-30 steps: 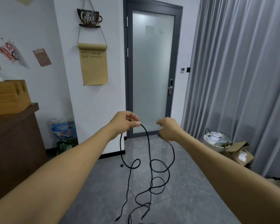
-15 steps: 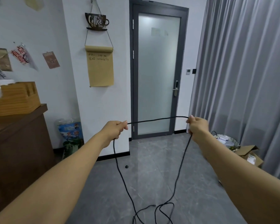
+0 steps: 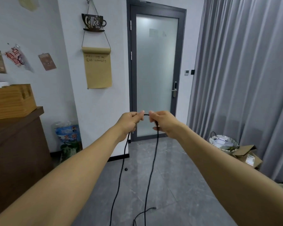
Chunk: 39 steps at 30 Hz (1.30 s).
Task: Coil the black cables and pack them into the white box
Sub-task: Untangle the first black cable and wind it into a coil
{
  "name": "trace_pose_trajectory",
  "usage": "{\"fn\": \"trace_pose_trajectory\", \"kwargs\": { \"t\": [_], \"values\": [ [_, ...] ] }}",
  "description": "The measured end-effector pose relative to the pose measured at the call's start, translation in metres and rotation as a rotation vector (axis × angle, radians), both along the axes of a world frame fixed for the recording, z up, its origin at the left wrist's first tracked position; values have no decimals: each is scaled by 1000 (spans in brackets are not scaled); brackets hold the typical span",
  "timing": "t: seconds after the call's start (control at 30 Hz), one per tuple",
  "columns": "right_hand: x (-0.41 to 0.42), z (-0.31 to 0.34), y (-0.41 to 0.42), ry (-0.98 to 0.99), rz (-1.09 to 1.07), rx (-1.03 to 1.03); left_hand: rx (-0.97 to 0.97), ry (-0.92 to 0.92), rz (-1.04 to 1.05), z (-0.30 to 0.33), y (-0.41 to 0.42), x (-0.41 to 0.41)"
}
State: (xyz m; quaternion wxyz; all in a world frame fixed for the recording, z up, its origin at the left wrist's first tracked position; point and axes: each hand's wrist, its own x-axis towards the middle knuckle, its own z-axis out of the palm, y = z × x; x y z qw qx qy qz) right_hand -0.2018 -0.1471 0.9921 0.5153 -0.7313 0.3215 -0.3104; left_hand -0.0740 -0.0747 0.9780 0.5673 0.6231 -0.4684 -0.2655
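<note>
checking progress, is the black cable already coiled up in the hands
No, the black cable hangs in two long strands from the left hand and right hand down to the floor.

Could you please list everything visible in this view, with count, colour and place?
black cable: one, black, two strands hanging from the hands to the floor
door: one, frosted glass, dark frame, centre
curtain: one, grey, right
coffee sign: one, dark, on the wall
paper roll: one, tan, below the sign
wooden box: one, light wood, on the dark counter, left
printed bag: one, blue and green, by the wall
basket: one, white, right floor
cardboard box: one, brown, beside the basket
left hand: holds the cable
right hand: holds the cable
</note>
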Motion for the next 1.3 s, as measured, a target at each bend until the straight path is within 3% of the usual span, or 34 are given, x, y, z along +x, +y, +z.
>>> {"fn": "trace_pose_trajectory", "kwargs": {
  "t": [0.17,0.27,0.33,0.47,0.57,0.67,0.83,1.13,1.3],
  "values": [
    [-30,-13,-54,-284,-530,186,40,21,136,-13,19,36],
    [-56,-25,-73,-65,-717,69,38,45,231,-18,28,60],
    [-53,-27,-65,55,-603,-59,8,69,230,-14,27,60],
    [-15,-13,-15,92,-64,-77,-48,41,134,3,12,29],
    [8,-1,4,50,99,-141,-30,-41,46,8,6,8],
    [13,6,0,-62,27,-80,-18,3,40,5,8,8],
    [-7,-3,-38,-229,-313,-11,63,53,113,-11,25,34],
    [-45,-27,-57,-74,-528,-155,155,165,236,-34,45,71],
    [-39,-41,-52,187,-480,-395,-3,398,187,-27,39,54]
  ]
}}
